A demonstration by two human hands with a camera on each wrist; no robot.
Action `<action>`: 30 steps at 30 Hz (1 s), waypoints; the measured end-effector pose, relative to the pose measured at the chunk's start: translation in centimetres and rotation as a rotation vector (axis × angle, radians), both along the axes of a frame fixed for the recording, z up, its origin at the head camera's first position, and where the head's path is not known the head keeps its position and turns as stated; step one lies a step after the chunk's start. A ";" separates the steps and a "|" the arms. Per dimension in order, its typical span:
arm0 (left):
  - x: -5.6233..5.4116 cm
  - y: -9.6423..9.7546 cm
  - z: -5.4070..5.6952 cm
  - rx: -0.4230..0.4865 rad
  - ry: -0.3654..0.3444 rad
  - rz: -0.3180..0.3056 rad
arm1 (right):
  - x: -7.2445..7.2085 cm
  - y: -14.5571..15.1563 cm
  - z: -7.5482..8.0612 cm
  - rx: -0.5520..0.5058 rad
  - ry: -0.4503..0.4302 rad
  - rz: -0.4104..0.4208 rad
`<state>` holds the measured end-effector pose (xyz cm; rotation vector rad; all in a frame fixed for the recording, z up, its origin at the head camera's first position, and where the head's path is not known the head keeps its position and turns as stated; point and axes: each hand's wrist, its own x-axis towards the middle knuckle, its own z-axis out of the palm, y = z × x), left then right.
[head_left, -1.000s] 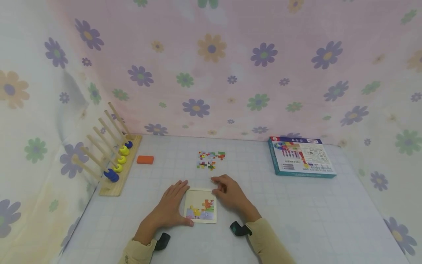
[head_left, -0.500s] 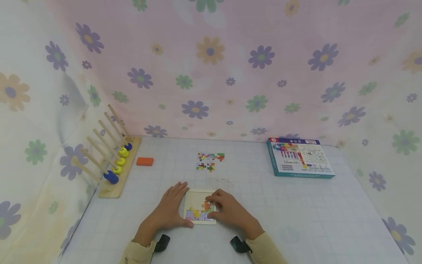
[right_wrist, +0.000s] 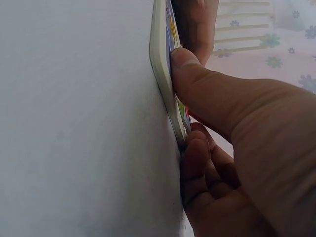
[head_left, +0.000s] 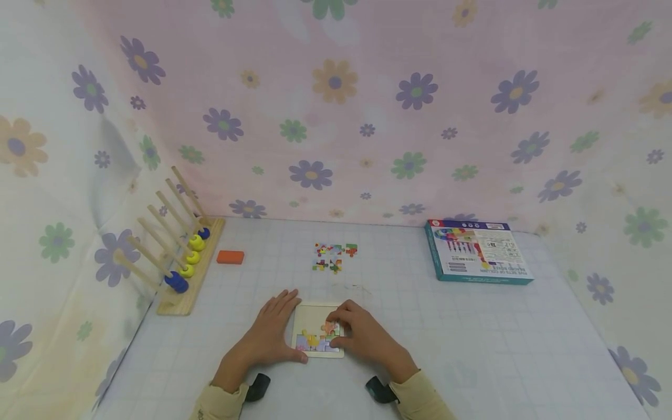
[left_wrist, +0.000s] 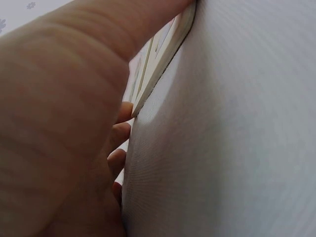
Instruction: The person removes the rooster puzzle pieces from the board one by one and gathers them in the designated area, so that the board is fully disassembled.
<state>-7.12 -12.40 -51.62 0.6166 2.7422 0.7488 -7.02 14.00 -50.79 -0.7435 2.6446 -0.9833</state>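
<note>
A small square puzzle tray point(head_left: 318, 304) with a pale wooden frame lies on the table, its lower part filled with colourful jigsaw pieces point(head_left: 310, 341). Along its left side my left hand point(head_left: 270, 332) rests with straight, spread fingers, the index fingertip at the far corner and the thumb over the near edge. My right hand point(head_left: 362, 337) reaches over the tray's right side. Its thumb and curled index finger pinch an orange jigsaw piece point(head_left: 329, 328), which looks slightly tilted. In the right wrist view, the right thumb point(right_wrist: 202, 81) lies over the tray's face. The far part of the tray shows bare wood.
Beyond the tray lie several loose jigsaw pieces point(head_left: 335, 251). A wooden peg stand point(head_left: 196, 274) with blue and yellow beads stands at the left, near an orange block point(head_left: 230, 257). A flat toy box point(head_left: 480, 252) lies at the right. Flowered cloth point(head_left: 336, 134) hangs behind the table.
My right hand has moved from the tray's far right corner down onto the orange piece, which has since shifted slightly. The left hand stays at the tray's left side.
</note>
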 end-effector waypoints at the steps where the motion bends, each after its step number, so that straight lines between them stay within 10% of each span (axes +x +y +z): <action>1: 0.0 0.0 0.0 0.001 0.000 -0.001 | 0.0 0.0 0.0 -0.001 0.000 -0.002; 30: -0.1 0.1 0.1 -0.017 -0.017 0.007 | -0.2 0.1 0.5 0.034 -0.015 0.012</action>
